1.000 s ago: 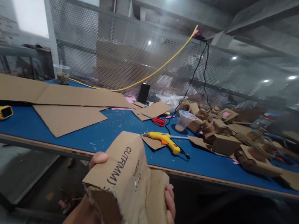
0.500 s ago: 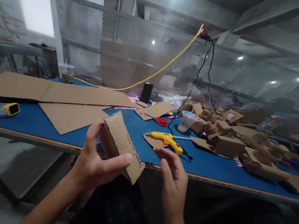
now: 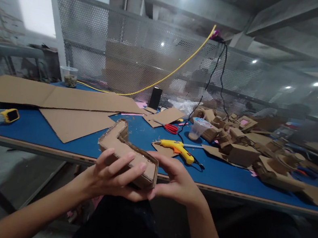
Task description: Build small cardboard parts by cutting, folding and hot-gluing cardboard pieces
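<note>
An L-shaped cardboard piece (image 3: 136, 157) is held over the table's front edge, its taller end pointing up and left. My left hand (image 3: 118, 173) wraps round it from the near side, fingers lying across its flat face. At its right end, my right hand (image 3: 173, 179) grips the edge between thumb and fingers. Part of the piece's underside is hidden by my hands. Just beyond my right hand, a yellow glue gun (image 3: 177, 149) with an orange trigger lies on a small cardboard scrap.
Large cardboard sheets (image 3: 58, 97) cover the left of the blue table (image 3: 138, 131). Red-handled scissors (image 3: 171, 128) and a plastic cup (image 3: 196, 129) lie beyond the glue gun. Piled cardboard pieces (image 3: 243, 154) fill the right. A yellow watch (image 3: 11, 115) sits far left.
The cardboard piece has been turned, so its L-shaped face now shows instead of the printed side. My right hand has moved left and taken hold of its right end.
</note>
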Motion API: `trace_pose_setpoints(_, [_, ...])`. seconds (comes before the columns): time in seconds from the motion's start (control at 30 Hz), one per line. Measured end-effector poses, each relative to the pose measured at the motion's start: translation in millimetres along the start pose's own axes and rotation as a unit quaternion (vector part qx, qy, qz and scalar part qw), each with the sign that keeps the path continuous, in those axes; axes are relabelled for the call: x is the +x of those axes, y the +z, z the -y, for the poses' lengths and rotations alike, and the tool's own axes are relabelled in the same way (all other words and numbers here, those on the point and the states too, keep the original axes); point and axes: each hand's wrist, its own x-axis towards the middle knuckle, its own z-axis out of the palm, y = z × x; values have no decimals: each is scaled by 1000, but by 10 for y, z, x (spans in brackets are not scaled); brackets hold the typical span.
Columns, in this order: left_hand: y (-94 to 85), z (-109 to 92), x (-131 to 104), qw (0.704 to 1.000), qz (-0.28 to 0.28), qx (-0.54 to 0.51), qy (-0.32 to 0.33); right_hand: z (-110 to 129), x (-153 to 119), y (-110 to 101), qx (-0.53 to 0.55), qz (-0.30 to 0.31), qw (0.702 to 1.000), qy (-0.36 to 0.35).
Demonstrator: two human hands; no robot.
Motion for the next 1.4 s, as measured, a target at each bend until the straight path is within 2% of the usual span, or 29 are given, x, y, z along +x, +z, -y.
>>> trace_pose_setpoints(0.2, [42,-18,-8,999,-32,-29,-7,-103,-22,89,7,-36,999,-34])
trace_pose_setpoints(0.53, [67,-79,6,997,-44,-52,-25,27,-86,244,-14,-93,995,-32])
trace_pose_setpoints(0.67, [25,-78,-4,998,-35,-54,-4,-37,-113,207,13,-87,996,-21])
trace_pose_setpoints(0.8, [-49,-66,8,999,-13,-14,50,-46,-165,133,36,-55,997,-45])
trace_pose_setpoints(1.07, [-93,-39,48,993,-7,17,113,-32,-190,68,-15,-15,995,-102])
trace_pose_setpoints(1.2, [-64,-47,12,996,-28,7,88,-35,-202,109,-5,-26,997,-78])
trace_pose_setpoints(1.4, [-128,-2,44,994,-19,-20,110,34,-324,268,-15,-77,996,-51])
